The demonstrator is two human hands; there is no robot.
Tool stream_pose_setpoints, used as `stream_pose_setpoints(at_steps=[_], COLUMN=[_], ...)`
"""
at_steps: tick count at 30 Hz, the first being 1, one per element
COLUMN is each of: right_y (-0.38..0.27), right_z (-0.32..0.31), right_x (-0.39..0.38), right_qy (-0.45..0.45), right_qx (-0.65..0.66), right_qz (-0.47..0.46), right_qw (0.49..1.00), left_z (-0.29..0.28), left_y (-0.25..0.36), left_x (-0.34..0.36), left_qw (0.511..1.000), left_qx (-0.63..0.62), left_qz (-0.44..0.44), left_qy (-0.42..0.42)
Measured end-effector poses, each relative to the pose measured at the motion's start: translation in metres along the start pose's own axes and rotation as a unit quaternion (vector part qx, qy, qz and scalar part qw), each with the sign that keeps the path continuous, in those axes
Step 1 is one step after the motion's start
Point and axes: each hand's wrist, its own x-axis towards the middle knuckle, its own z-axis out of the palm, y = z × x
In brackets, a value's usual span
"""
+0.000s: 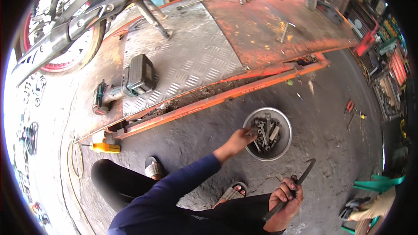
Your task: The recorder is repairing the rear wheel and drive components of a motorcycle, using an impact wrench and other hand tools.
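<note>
A round metal bowl (288, 141) stands on the floor in front of me, holding several wrenches (267, 126), sockets and small dark metal parts. My left hand (241, 141) reaches to the bowl's left rim, its fingers drawn together over the edge; whether anything small is between them is hidden. Nearer to me on the right, my right hand (286, 198) is wrapped round a dark pry bar (307, 170). The bar is tilted, its bent tip pointing up and right, its other end coming out below my fist.
An orange lift platform (261, 21) with a tread-plate panel carries a cordless impact wrench (109, 91), loose tools and a motorcycle (65, 30). A yellow-handled tool (106, 148) lies by its left corner. Red-handled pliers (349, 106) lie right. Another person's foot (355, 209) shows lower right.
</note>
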Motion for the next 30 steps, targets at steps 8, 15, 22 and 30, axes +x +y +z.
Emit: stream_pose_setpoints(at_steps=[8, 15, 22, 30], right_y=[0.009, 0.020, 0.048, 0.094], right_z=[0.002, 0.001, 0.004, 0.060], right_x=[0.002, -0.006, -0.006, -0.039], right_qy=[-0.023, -0.048, 0.001, 0.089], right_qx=[-0.017, -0.049, -0.093, -0.183], right_qz=[0.063, 0.032, -0.024, -0.119], right_qw=[0.998, 0.997, 0.995, 0.972], left_z=[-0.126, -0.240, -0.431, -0.537], left_y=[0.199, 0.268, 0.293, 0.343], left_x=[-0.199, -0.221, -0.098, 0.003], left_qw=[0.872, 0.771, 0.598, 0.529], left_qx=[0.155, 0.496, 0.735, 0.781], left_qz=[0.310, 0.194, 0.177, -0.050], left_qy=[0.344, 0.350, 0.268, 0.328])
